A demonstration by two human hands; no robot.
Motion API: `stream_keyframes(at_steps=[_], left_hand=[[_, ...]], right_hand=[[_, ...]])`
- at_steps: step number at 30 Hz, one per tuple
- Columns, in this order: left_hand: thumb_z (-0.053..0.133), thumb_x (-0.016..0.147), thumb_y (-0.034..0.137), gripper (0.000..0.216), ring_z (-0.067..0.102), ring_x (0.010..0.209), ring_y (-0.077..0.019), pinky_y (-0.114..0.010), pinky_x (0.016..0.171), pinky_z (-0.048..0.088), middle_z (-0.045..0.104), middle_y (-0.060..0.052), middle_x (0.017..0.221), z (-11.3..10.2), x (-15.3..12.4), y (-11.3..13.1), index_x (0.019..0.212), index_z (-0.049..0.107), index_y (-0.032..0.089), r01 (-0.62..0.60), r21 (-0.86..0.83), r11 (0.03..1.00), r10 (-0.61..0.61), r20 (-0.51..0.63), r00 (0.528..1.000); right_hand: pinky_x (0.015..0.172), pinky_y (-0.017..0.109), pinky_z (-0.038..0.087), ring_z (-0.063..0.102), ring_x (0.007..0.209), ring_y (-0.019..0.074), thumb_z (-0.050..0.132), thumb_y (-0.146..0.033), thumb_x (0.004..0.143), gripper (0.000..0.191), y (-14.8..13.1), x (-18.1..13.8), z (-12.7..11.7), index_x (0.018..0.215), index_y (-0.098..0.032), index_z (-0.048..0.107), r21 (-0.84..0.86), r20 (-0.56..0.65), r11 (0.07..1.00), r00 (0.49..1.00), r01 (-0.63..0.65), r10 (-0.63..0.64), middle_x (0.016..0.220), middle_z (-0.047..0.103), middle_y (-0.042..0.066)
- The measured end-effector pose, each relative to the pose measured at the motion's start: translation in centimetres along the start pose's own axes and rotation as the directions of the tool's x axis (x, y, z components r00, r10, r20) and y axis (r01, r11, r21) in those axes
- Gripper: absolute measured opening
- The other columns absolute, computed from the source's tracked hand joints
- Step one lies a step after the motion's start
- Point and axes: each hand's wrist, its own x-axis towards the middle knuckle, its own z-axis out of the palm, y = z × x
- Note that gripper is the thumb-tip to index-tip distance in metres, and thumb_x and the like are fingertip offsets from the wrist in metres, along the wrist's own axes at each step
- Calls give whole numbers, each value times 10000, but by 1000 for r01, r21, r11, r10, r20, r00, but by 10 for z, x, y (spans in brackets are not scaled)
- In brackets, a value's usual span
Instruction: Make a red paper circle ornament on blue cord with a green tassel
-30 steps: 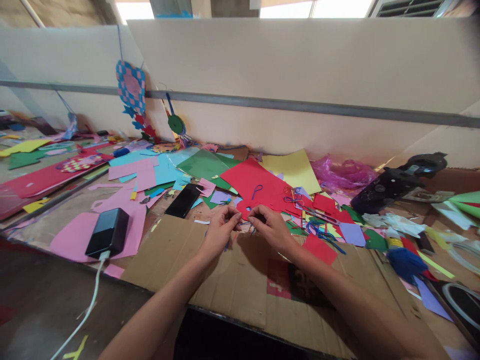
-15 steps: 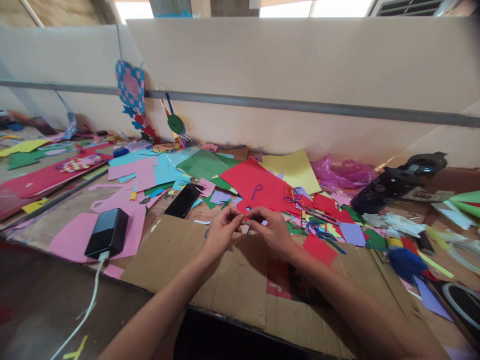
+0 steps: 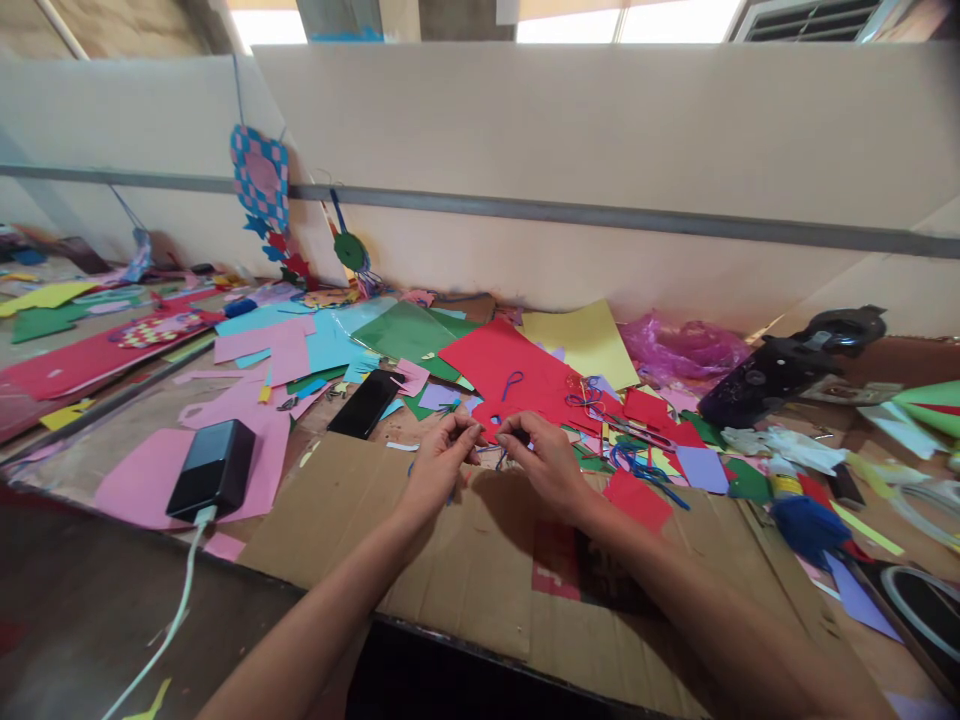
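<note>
My left hand is closed in a pinch above the far edge of the cardboard; whatever lies between its fingertips is too small to make out. Facing it, my right hand also pinches, and a thin dark blue string hangs just below its fingertips. A small gap separates the two hands. Just beyond the fingers lies a red paper cutout, partly hidden by them. From its top a blue string loop stretches over a large red sheet. Both forearms cross the brown cardboard.
A black phone lies left of my hands, with a dark power bank and its white cable nearer the edge. Scissors, tangled blue string and paper scraps lie right. Farther right is a black bottle.
My fingertips have moved slightly apart, opening a small gap between the two hands. The red cutout shows a little more between them. The view has shifted slightly.
</note>
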Motion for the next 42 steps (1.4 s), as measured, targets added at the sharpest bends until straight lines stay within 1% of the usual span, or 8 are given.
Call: stream_keyframes(at_steps=[3, 6, 9, 13, 20, 25, 31, 42], left_hand=[[656, 808, 465, 282, 540, 612, -107, -202, 496, 416, 653, -13, 813, -1, -2, 3, 893, 643, 196, 20, 50, 999, -20, -8, 1000], [665, 791, 414, 272, 564, 670, -119, -222, 565, 458, 672, -27, 860, 0, -4, 7, 941, 674, 186, -54, 124, 991, 56, -12, 998], [702, 754, 374, 258, 560, 669, -122, -235, 592, 457, 687, -35, 854, 0, -4, 10, 913, 690, 172, -123, 232, 965, 126, 4, 992], [673, 773, 374, 212, 570, 669, -139, -253, 609, 457, 676, -28, 766, 0, -4, 9, 834, 681, 172, -133, 297, 946, 134, 19, 991], [660, 776, 388, 223, 573, 671, -145, -264, 626, 458, 669, -25, 741, -2, -2, 7, 795, 678, 167, -115, 276, 954, 118, 7, 993], [672, 765, 428, 278, 562, 626, -128, -257, 592, 460, 673, -27, 769, -2, -1, 5, 860, 691, 167, -59, 190, 980, 60, 2, 998], [734, 709, 471, 322, 551, 623, -120, -247, 588, 448, 634, -13, 703, 0, 0, 0, 789, 673, 165, 1, 98, 995, -4, 25, 1000], [689, 743, 457, 284, 532, 613, -106, -230, 588, 450, 592, 7, 694, -1, 0, 0, 752, 622, 181, -25, 101, 995, 22, 32, 999]], right_hand=[[644, 258, 395, 535, 679, 149, 562, -298, 896, 133, 1, 1, 0, 808, -203, 593, 30, 1, 999, 1000, -30, 30, 760, 609, 6], [637, 249, 386, 525, 673, 141, 562, -301, 891, 139, 3, 1, 1, 803, -196, 588, 62, 3, 997, 999, -48, 48, 744, 599, 0], [621, 242, 380, 514, 653, 134, 562, -313, 889, 151, 4, 1, 2, 799, -194, 585, 100, 4, 993, 998, -65, 65, 717, 588, -8], [627, 246, 384, 527, 672, 137, 572, -325, 882, 155, 5, 2, 2, 807, -192, 598, 127, 9, 989, 997, -82, 81, 739, 609, 0], [626, 257, 380, 526, 675, 143, 585, -350, 863, 170, 5, 2, 2, 802, -193, 606, 152, 15, 983, 994, -105, 104, 741, 615, 4], [613, 262, 382, 510, 649, 140, 590, -362, 855, 179, 5, 2, 3, 798, -193, 600, 209, 21, 967, 990, -143, 141, 716, 590, -3], [621, 266, 399, 516, 656, 142, 591, -365, 850, 176, 5, 1, 4, 808, -194, 592, 236, 21, 960, 988, -152, 152, 740, 590, -3], [643, 266, 407, 540, 689, 148, 590, -342, 856, 150, 11, 1, 5, 822, -196, 604, 203, 17, 969, 990, -142, 142, 765, 612, 5]])
